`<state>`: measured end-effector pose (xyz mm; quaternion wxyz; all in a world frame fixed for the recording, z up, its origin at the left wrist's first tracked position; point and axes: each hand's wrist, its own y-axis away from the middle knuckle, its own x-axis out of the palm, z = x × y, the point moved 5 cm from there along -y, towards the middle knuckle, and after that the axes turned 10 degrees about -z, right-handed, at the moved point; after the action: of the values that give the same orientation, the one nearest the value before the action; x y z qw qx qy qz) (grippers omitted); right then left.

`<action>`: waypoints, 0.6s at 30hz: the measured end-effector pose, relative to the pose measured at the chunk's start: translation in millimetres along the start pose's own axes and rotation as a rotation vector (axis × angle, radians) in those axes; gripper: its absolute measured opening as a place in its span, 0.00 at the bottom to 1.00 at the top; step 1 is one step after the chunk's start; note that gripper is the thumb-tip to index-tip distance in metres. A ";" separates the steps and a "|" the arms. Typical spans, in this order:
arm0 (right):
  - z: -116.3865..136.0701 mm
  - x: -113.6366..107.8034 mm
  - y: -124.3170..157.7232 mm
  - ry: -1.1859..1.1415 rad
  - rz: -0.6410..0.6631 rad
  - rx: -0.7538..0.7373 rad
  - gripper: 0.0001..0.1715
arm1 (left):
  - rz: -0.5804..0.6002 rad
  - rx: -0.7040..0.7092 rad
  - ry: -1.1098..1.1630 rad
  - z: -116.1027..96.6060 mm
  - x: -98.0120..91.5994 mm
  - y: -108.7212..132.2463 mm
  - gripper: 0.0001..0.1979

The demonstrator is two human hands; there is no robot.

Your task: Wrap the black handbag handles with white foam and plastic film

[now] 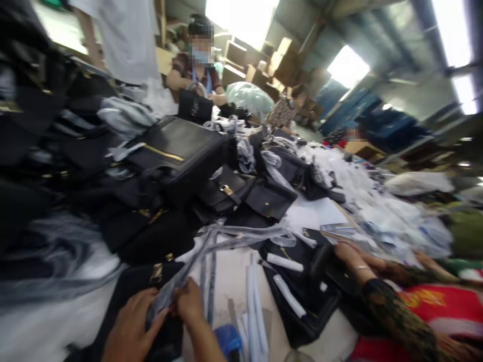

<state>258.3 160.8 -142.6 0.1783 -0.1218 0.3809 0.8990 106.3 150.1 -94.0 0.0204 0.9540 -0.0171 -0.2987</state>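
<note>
Low in the head view, my left hand (132, 324) is closed round a strap wrapped in clear plastic (166, 296). Close beside it on the right, my right hand (188, 300) pinches the same wrapped strap. From my hands the strap runs up and to the right across the table in a loose loop. Beneath my hands lies a black bag (124, 296) with a gold clasp (156, 273). The fingertips of my right hand are partly blurred.
Black bags (181, 146) are heaped at the left and centre. A blue roll (229, 339) and white rolled strips (256, 306) lie right of my hands. A co-worker's arm (396, 311) reaches to a black bag (302, 291) at the right. People work farther back.
</note>
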 end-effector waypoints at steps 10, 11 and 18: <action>47.8 29.7 -13.2 -0.033 0.286 -0.207 0.21 | 0.086 0.318 -0.258 -57.8 -6.3 26.3 0.16; 50.4 26.8 -13.2 -0.044 0.279 -0.219 0.21 | 0.114 0.311 -0.214 -53.4 -11.4 23.8 0.18; 5.5 -33.0 24.3 0.062 0.034 -0.248 0.27 | 0.183 0.270 -0.134 5.1 -57.9 -5.7 0.20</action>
<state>277.7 141.6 -111.5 0.1348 -0.1644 0.2740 0.9379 55.9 158.3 -65.5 -0.0818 0.9204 -0.1450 -0.3536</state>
